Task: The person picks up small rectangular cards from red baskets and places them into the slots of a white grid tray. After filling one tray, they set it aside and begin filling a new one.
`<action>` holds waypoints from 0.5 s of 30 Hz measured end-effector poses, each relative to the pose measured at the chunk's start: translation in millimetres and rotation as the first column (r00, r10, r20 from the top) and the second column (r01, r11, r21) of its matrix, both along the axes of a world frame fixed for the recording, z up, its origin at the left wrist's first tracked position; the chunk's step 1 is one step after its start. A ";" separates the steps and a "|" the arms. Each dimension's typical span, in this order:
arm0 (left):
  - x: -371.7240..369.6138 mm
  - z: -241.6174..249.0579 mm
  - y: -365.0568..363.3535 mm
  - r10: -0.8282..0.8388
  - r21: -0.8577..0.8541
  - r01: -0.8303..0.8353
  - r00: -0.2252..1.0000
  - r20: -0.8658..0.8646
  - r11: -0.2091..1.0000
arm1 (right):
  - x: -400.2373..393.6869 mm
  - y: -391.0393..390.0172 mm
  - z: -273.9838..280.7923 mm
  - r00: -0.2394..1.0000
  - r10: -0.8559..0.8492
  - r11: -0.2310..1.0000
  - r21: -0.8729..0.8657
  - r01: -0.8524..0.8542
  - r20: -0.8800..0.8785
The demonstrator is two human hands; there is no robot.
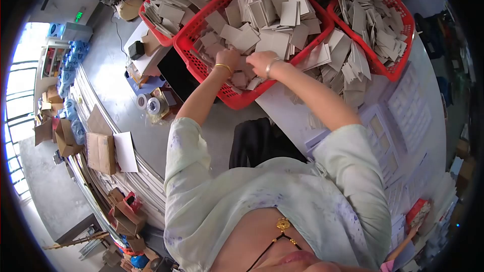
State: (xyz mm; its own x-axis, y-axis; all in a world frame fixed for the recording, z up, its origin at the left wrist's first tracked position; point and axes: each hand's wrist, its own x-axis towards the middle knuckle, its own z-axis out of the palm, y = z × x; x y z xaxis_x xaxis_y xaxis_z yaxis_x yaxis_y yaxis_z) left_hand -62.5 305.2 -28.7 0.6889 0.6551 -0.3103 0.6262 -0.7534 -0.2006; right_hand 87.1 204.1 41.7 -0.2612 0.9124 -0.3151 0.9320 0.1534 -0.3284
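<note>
Both my hands reach into the near part of a red plastic basket [242, 102] heaped with small grey cardboard pieces [272, 42]. My left hand [228, 58], with a gold bracelet at the wrist, is closed, its fingers curled down among the pieces. My right hand [262, 63], wearing a silver bangle, is closed a little to the right, bent at the knuckles and touching the pieces. The fingertips of both hands are hidden, so what they grip cannot be made out.
Another red basket [390, 74] of cardboard pieces stands at the right, and more at the upper left. Loose cardboard stacks [337, 63] lie on the white table [287, 113]. White trays [408, 106] sit farther right. Tape rolls [154, 106] and boxes [101, 152] are at the left. Another person's arm [403, 244] shows lower right.
</note>
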 end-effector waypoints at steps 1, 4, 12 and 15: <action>1.2 12.3 -3.5 -0.018 0.012 0.018 1.000 0.002 1.000 | -12.3 12.7 -16.2 0.997 0.049 0.996 -0.082 -0.044 0.062; 3.1 27.9 -4.2 0.044 0.009 -0.046 0.995 0.093 0.999 | -30.7 33.2 -45.0 0.973 0.148 0.976 -0.185 -0.115 0.179; -10.4 38.3 -9.0 0.124 -0.215 -0.094 0.984 0.130 0.972 | -41.5 32.7 -56.1 0.961 0.162 0.962 -0.251 -0.103 0.226; -8.4 20.1 -10.1 0.096 -0.203 -0.080 0.993 0.069 0.976 | -35.2 21.1 -29.5 0.937 0.188 0.963 -0.243 -0.118 0.293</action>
